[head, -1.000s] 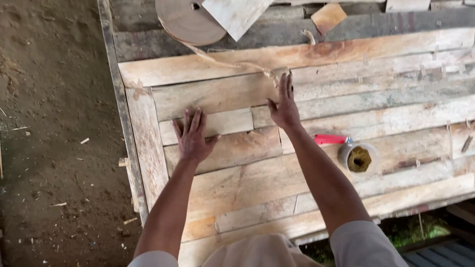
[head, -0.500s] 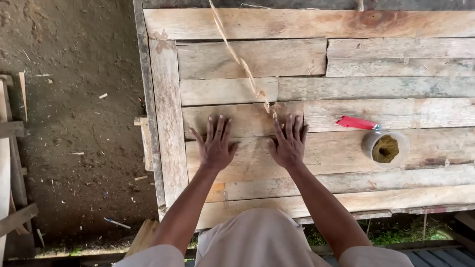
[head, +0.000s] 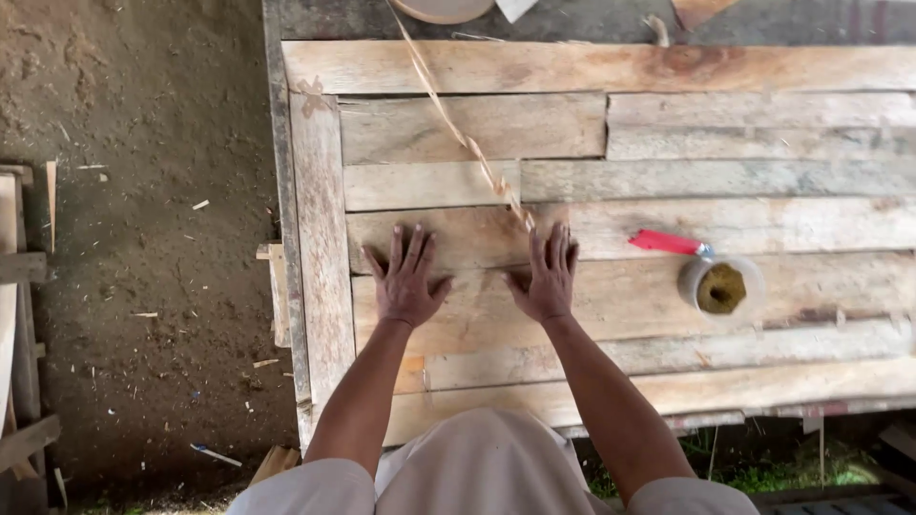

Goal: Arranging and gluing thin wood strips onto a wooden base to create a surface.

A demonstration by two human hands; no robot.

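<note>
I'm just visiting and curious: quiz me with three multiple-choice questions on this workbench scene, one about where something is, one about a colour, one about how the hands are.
1. Where is the jar?
A. Right of the right hand
B. Between the hands
C. On the ground

2. What colour is the handle at the jar?
A. Blue
B. Red
C. Green

3. How are the hands?
A. Clenched in fists
B. Holding a hammer
C. Flat on the planks, fingers spread

Answers:
1. A: it stands on the bench beyond the right hand.
2. B: it is plainly red.
3. C: left hand and right hand both lie palm down, holding nothing.
</note>
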